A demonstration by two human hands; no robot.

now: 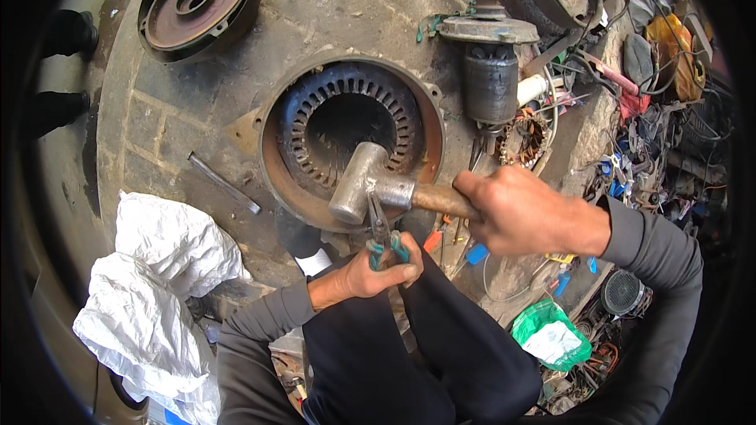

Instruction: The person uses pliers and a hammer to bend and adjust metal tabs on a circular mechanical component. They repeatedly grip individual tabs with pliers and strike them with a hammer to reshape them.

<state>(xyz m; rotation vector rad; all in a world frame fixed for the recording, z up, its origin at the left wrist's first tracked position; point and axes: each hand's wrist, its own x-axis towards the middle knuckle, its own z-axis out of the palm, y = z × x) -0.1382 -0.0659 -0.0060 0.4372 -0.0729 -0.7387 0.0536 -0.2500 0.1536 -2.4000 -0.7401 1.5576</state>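
A metal hammer [360,186] with a wooden handle is gripped in my right hand [516,208]. Its head hangs over the near rim of a round motor housing [272,177]. Inside that housing sits a slotted stator core [295,102], its teeth in a ring around a dark opening. My left hand [374,271], close below the housing, is closed around pliers [379,228] with teal handles. The plier jaws point up toward the hammer head and partly overlap it in view; whether they grip anything I cannot make out.
A metal bar [224,182] lies left of the housing, near white sacks [150,299]. Far left stands a round end cover [189,8]. At right are a rotor with a pulley [490,83], a copper coil ring [524,140], a green bag [579,354] and heaped scrap and cables.
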